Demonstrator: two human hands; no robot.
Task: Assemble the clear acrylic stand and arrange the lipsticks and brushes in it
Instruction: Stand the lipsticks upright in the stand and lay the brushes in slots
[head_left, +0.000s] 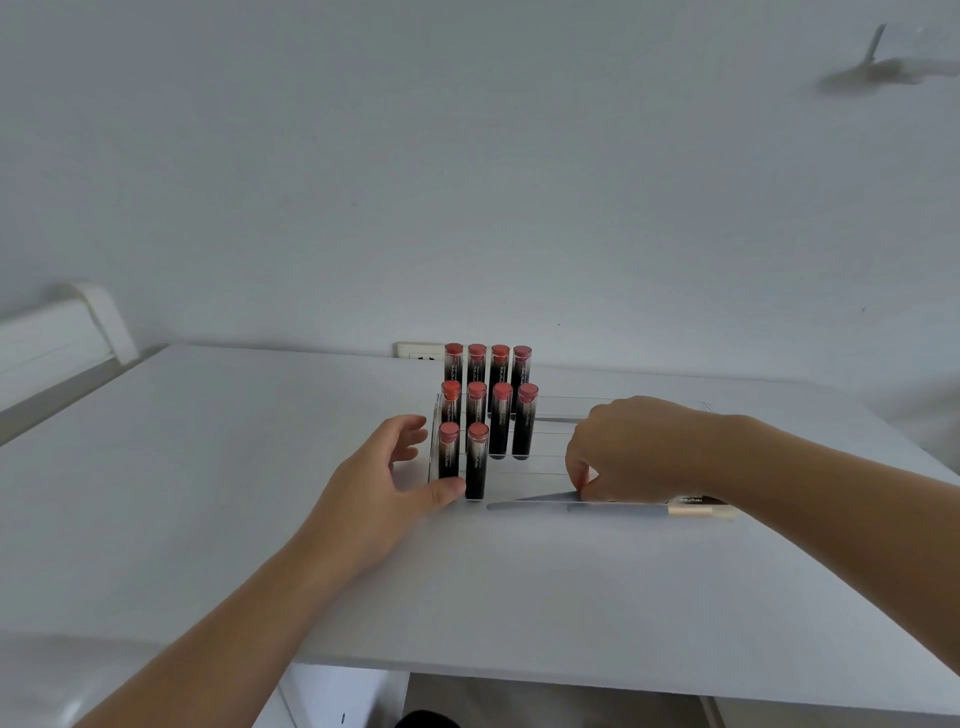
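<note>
My right hand is bent down at the front of the stand, fingers curled and pinched together on the tip of something thin and dark lying along the tabletop; I cannot tell exactly what it is, because my fingers and wrist cover most of it. Just in front of it lies a brush with a grey handle and a pale end, its far end passing under my right forearm. My left hand rests against the left end of the clear acrylic stand, fingers loosely spread, the thumb touching the base of the front row. The stand is so transparent that I make out only faint edge lines of its steps. Ten lipsticks stand upright in it, black tubes with red tops: four in the back row, four in the middle, two at the front left. Behind the back row a white wall socket is partly hidden. At upper right a blurred grey shape hangs, too smeared to identify.
</note>
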